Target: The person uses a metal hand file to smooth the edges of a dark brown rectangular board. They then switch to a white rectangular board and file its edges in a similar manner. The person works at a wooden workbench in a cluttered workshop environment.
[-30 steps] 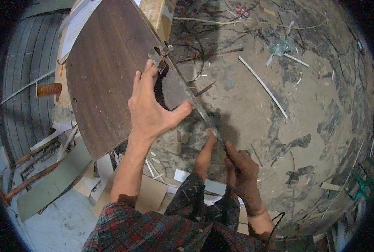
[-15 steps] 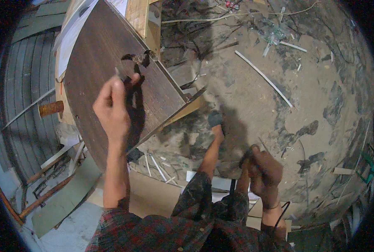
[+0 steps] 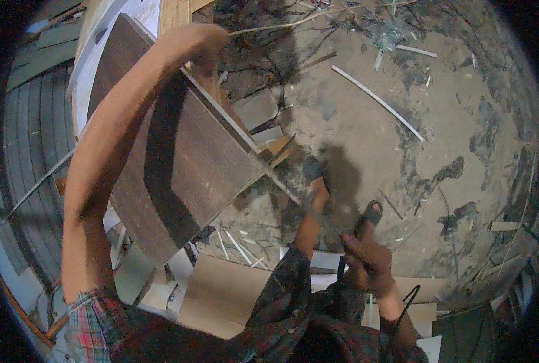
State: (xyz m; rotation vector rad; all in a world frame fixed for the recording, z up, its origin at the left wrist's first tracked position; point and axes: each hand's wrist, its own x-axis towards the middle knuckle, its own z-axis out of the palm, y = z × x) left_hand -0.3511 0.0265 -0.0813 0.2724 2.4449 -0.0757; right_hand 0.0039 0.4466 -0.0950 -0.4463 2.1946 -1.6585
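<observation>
- The strip (image 3: 276,176), long and thin, was seen aslant along the right edge of the board (image 3: 215,151), its near part blurred and directed toward the right hand (image 3: 371,257).
- By its narrowness, the strip was judged light and fairly stiff, though some flexing might be expected; a hold near each end seemed best. Its material could not be told.
- The board, dark brown and wood-grained, was placed left of centre, with pale timber (image 3: 175,13) showing past its far end. It was judged rigid and rather heavy, its flat face perhaps slippery; opposite edges seemed the surest places to be gripped.
- The left hand (image 3: 206,45) was bent over the board's far right edge, its fingers mostly hidden; whether anything was gripped could not be told.
- The right hand was closed, apparently around the strip's near end, in front of the legs (image 3: 320,202).
- No container could be made out. White paper (image 3: 145,15) was seen beside the board's far end, and brown card (image 3: 224,290) at the near side.
- On the floor (image 3: 445,139), to the right, a white stick (image 3: 378,104) was seen, with clear plastic (image 3: 385,39) farther off.
</observation>
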